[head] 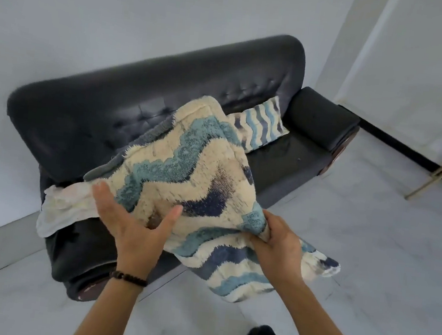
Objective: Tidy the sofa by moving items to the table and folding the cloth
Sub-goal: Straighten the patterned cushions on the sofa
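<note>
A shaggy cloth (186, 169) with cream, teal and navy zigzag bands is held up in the air in front of the dark sofa (127, 107), above its seat. Its long axis runs on a diagonal, from a rounded corner pointing up towards the sofa back down to a loose corner hanging at the lower right, over the floor (373, 226). The grey underside of the cloth is seen along its upper left edge. The left hand (131, 223) is placed against the lower left part of the cloth, its grip wide, with the thumb spread on the front pile and the fingers at the edge. The right hand (278, 245) is closed on a gathered fold at the lower right edge. A dark bead bracelet (128, 278) is worn on the left wrist. Behind the left hand, a pale crumpled cloth (63, 210) is draped over the left armrest. A wavy-striped cushion (260, 122) is leaned near the right armrest.
</note>
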The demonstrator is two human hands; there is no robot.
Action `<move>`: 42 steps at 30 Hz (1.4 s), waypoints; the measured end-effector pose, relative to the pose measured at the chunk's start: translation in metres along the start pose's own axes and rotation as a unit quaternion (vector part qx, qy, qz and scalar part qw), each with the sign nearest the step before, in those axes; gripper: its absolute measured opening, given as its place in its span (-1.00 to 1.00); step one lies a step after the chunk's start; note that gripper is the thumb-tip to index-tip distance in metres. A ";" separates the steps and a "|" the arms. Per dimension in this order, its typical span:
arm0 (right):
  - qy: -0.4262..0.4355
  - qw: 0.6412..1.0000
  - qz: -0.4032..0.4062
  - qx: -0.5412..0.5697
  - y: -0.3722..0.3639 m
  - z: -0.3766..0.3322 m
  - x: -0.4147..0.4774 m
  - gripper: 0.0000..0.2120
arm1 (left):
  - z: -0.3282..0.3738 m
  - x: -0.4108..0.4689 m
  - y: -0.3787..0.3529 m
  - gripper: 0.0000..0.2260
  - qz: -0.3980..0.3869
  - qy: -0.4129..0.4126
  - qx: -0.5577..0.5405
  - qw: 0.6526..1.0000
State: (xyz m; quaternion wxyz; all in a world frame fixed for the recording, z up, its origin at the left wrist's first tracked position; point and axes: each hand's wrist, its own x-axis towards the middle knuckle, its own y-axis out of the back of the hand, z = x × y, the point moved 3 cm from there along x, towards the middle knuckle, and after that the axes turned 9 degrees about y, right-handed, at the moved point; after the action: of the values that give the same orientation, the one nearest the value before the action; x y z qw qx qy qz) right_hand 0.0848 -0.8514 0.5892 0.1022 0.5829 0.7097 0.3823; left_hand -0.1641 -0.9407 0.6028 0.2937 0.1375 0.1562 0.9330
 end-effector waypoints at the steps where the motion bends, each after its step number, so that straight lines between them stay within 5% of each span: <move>1: 0.014 1.000 0.007 0.003 -0.004 -0.001 0.014 -0.50 | 0.013 0.011 -0.009 0.13 -0.005 -0.071 0.036 0.997; 4: 0.050 0.999 0.009 -0.005 -0.021 0.005 0.057 -0.47 | 0.035 0.048 -0.046 0.01 -0.048 -0.258 0.168 0.950; 7: 0.087 0.996 -0.003 -0.025 -0.043 0.021 0.098 -0.48 | 0.036 0.091 -0.086 -0.07 -0.101 -0.345 0.354 0.863; 10: 0.101 0.994 -0.038 -0.028 -0.070 0.047 0.147 -0.51 | 0.028 0.144 -0.123 -0.08 -0.106 -0.335 0.433 0.830; 15: 0.101 0.983 -0.155 -0.011 -0.127 0.093 0.252 -0.53 | -0.010 0.233 -0.201 -0.28 -0.160 -0.200 0.551 0.794; 18: 0.093 0.966 -0.240 -0.029 -0.160 0.119 0.320 -0.43 | -0.031 0.275 -0.235 -0.46 -0.192 -0.105 0.547 0.808; 22: 0.115 0.913 -0.341 -0.194 -0.199 0.151 0.421 -0.24 | -0.047 0.313 -0.281 -0.53 -0.158 -0.012 0.443 0.882; 26: 0.118 0.855 -0.407 -0.300 -0.243 0.182 0.512 -0.56 | -0.060 0.342 -0.327 -0.69 -0.105 0.053 0.352 0.929; 37: 0.180 0.877 -0.238 -0.377 -0.402 0.223 0.588 -0.62 | -0.204 0.482 -0.377 -0.72 -0.097 0.143 0.340 0.924; 42: 0.230 0.887 -0.342 -0.206 -0.512 0.270 0.599 -0.44 | -0.327 0.518 -0.391 -0.64 -0.107 0.206 0.355 0.906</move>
State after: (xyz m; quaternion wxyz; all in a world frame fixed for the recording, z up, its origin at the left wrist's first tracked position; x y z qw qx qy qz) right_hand -0.3193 -0.2092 0.2450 0.1781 0.1653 0.7743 0.5843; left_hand -0.4897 -0.3987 0.2437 0.2845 0.0199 0.5480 0.7863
